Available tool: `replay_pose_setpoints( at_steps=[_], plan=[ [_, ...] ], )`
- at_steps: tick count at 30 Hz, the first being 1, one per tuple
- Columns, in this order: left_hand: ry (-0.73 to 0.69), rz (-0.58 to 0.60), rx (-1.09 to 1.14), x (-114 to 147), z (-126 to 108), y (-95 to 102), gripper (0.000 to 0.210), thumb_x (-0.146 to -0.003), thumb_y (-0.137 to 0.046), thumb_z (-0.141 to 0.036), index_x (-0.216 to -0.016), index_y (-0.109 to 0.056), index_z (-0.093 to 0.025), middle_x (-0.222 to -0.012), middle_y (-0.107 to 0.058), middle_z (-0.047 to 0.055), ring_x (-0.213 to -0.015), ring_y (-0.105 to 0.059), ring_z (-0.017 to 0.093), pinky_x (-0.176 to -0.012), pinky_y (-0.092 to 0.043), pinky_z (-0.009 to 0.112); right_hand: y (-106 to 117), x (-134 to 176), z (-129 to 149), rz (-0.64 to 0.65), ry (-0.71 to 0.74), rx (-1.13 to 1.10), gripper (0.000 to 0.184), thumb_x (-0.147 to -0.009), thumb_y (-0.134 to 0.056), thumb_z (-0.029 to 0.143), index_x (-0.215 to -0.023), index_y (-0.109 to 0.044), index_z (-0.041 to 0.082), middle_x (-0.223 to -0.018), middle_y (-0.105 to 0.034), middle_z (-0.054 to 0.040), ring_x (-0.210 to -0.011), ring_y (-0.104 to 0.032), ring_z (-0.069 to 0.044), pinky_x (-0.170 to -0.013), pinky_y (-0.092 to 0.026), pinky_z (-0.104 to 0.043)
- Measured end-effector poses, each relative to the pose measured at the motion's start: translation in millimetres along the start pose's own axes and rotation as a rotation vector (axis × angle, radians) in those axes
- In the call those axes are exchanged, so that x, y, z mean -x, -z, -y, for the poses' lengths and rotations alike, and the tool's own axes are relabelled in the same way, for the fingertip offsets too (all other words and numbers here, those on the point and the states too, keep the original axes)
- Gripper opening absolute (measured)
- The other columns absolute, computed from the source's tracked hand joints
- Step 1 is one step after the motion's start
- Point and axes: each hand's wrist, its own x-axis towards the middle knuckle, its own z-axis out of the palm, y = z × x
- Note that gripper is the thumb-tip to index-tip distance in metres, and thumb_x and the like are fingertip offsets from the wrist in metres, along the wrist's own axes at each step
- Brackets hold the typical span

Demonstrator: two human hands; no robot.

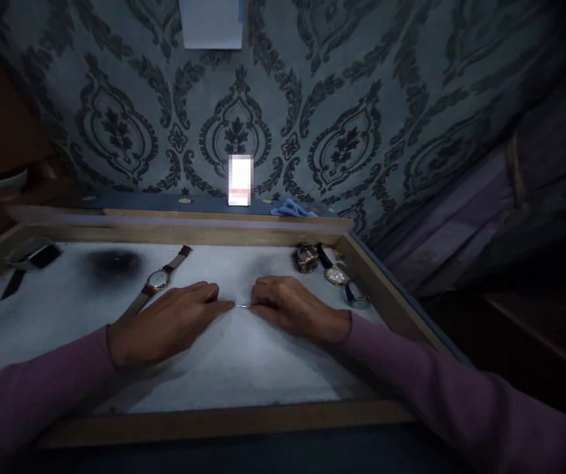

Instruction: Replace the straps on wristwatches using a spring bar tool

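Note:
A thin, shiny metal pin (243, 306) spans the small gap between my hands, above the white tray bottom. My left hand (171, 322) is closed in a pinch at the pin's left end. At its right end, the fingers of my right hand (292, 306) are pinched together with the others curled in. Just behind my left hand lies a wristwatch (158, 280) with a pale round dial and a brown-and-grey strap, part of which my hand hides. The fingertips cover both ends of the pin.
A wooden frame (243, 416) borders the tray. Several watches, including a gold-dial one (335, 275), lie at the right; a dark-strapped watch (43, 255) is at the far left. Behind stand a lit phone (240, 181) and a blue cloth (293, 209), near the patterned wall (290, 145).

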Motion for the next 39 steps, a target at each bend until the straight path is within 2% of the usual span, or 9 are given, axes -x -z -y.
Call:
replay_pose_setpoints(
  at_steps=[14,21,28,33,39],
  plan=[
    [0.019,-0.016,0.017,0.4,-4.2,0.1,0.03,-0.099,-0.031,-0.018,-0.11,-0.058,-0.022,-0.089,-0.052,0.003,-0.073,-0.048,0.015,-0.063,-0.034,0.027,2.5,-0.4,4.3,0.024,0.035,-0.011,0.018,-0.089,-0.056,0.009,-0.071,-0.059,0.015,-0.073,-0.056,-0.0019,-0.07,-0.054,-0.013,-0.063,-0.037,-0.023],
    [0.027,-0.015,-0.005,0.5,-5.5,0.4,0.029,-0.1,-0.03,-0.021,-0.107,-0.059,-0.022,-0.088,-0.052,0.002,-0.072,-0.047,0.015,-0.062,-0.035,0.027,2.0,-1.1,4.6,0.031,0.035,-0.003,0.019,-0.088,-0.056,0.008,-0.071,-0.058,0.014,-0.074,-0.056,-0.0022,-0.07,-0.053,-0.013,-0.063,-0.037,-0.023],
    [0.001,-0.038,-0.021,1.6,-4.0,-1.8,0.03,-0.099,-0.032,-0.017,-0.113,-0.058,-0.022,-0.088,-0.052,0.002,-0.072,-0.047,0.014,-0.062,-0.036,0.027,-0.8,-1.2,6.1,0.017,0.071,0.11,0.018,-0.089,-0.055,0.008,-0.072,-0.058,0.014,-0.074,-0.056,-0.0032,-0.07,-0.051,-0.014,-0.062,-0.035,-0.024],
    [0.001,-0.031,-0.01,1.2,-3.9,-1.7,0.026,-0.098,-0.034,-0.016,-0.105,-0.059,-0.02,-0.087,-0.051,0.002,-0.072,-0.047,0.014,-0.06,-0.032,0.028,-3.4,-1.2,8.1,0.018,0.104,0.245,0.021,-0.092,-0.053,0.01,-0.072,-0.057,0.015,-0.075,-0.056,-0.0045,-0.072,-0.049,-0.016,-0.061,-0.032,-0.026],
    [-0.007,-0.031,0.024,2.9,-4.8,0.8,0.029,-0.096,-0.034,-0.012,-0.11,-0.057,-0.022,-0.089,-0.052,0.002,-0.073,-0.047,0.014,-0.061,-0.034,0.027,-2.0,-1.6,7.1,0.025,0.119,0.211,0.023,-0.094,-0.05,0.01,-0.073,-0.057,0.015,-0.075,-0.056,-0.0046,-0.073,-0.05,-0.016,-0.064,-0.035,-0.027]
  ],
)
